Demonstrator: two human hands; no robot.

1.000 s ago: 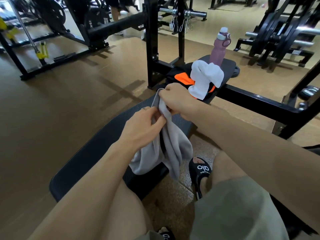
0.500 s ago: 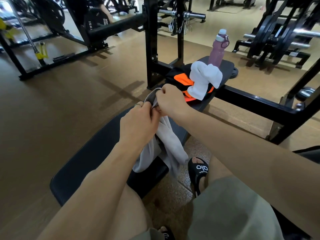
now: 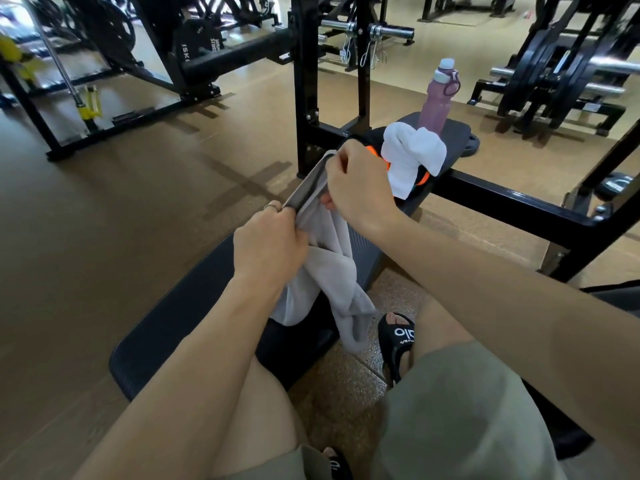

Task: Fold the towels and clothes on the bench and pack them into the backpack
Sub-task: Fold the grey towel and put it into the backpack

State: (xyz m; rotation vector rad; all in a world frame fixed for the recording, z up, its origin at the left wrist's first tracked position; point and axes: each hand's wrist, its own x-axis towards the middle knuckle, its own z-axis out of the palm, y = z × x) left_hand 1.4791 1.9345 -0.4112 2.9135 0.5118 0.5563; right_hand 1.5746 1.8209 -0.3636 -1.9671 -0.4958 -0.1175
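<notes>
Gray towel (image 3: 325,268) hangs above the dark padded surface (image 3: 194,306), its top edge stretched between both hands: the left hand (image 3: 270,247) pinches one end, the right hand (image 3: 356,188) grips the other, higher up. Farther along lie a white towel (image 3: 412,157), black-and-orange clothing (image 3: 420,178) and a purple bottle (image 3: 438,98).

Grey towel (image 3: 329,271): soft, crumpled, held up above the dark padded surface (image 3: 194,306). Top edge stretched taut between left hand (image 3: 270,247) and right hand (image 3: 356,188), both pinching it; the rest hangs in loose folds, lowest end dangling past the surface's edge. White towel (image 3: 412,157): bunched, lying on a black-and-orange garment (image 3: 420,178) at the far end of the surface.
</notes>
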